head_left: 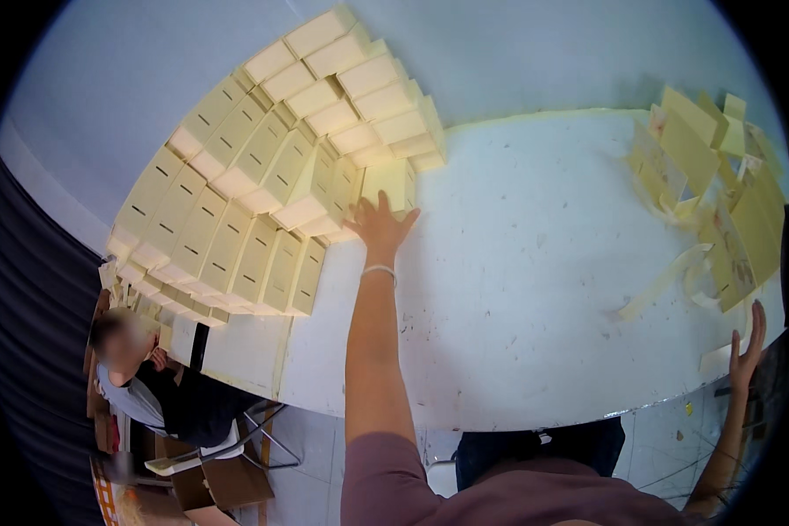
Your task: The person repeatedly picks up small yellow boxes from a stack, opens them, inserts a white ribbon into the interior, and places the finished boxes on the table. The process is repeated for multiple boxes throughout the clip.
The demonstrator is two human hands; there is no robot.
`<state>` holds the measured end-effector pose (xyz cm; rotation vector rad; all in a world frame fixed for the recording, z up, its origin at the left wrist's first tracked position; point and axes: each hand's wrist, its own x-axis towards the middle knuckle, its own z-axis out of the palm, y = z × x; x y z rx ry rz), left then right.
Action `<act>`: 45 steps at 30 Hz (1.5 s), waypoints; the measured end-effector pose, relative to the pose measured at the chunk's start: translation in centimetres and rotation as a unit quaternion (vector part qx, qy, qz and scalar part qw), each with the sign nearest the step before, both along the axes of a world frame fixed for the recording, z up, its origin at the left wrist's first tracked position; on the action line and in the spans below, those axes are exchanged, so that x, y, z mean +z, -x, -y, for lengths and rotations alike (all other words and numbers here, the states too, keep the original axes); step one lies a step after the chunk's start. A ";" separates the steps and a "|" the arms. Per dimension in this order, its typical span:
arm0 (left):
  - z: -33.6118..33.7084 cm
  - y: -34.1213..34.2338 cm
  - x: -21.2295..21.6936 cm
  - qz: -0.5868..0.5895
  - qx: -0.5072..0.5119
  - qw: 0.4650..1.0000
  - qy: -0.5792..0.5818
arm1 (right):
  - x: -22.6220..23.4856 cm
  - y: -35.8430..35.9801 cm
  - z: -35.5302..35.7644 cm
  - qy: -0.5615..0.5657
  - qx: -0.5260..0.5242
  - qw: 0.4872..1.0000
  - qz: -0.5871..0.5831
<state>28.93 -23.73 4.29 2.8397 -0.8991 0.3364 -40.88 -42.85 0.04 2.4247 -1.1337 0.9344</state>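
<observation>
Left hand [381, 226] stretched out over the white desk [517, 289], fingers [380, 203] spread & flat, tips touching the pale yellow box [389, 186] just beyond them. Box lies at the near-right end of the stacked boxes [263, 175], long axis pointing away from the fingers toward the wall. Right hand [747, 346] at the desk's near edge, fingers open & loosely spread, holding nothing; flat cardboard pieces [710, 193] lie beyond its fingertips.

Seated person [140, 386] at the left, face blurred, partly under the table [535, 289].
</observation>
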 end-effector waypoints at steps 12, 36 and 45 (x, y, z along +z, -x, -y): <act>0.6 3.2 -0.9 -0.017 -0.060 0.988 0.138 | 2.7 -14.8 -5.5 -0.081 0.229 0.967 0.080; -4.1 28.8 6.9 -0.163 -0.437 0.838 -0.282 | 3.8 -25.3 -14.9 -0.429 0.320 0.822 0.196; -2.3 22.3 9.0 -0.699 -0.210 0.679 -0.079 | 4.6 -25.3 -10.4 -0.385 0.335 0.859 0.039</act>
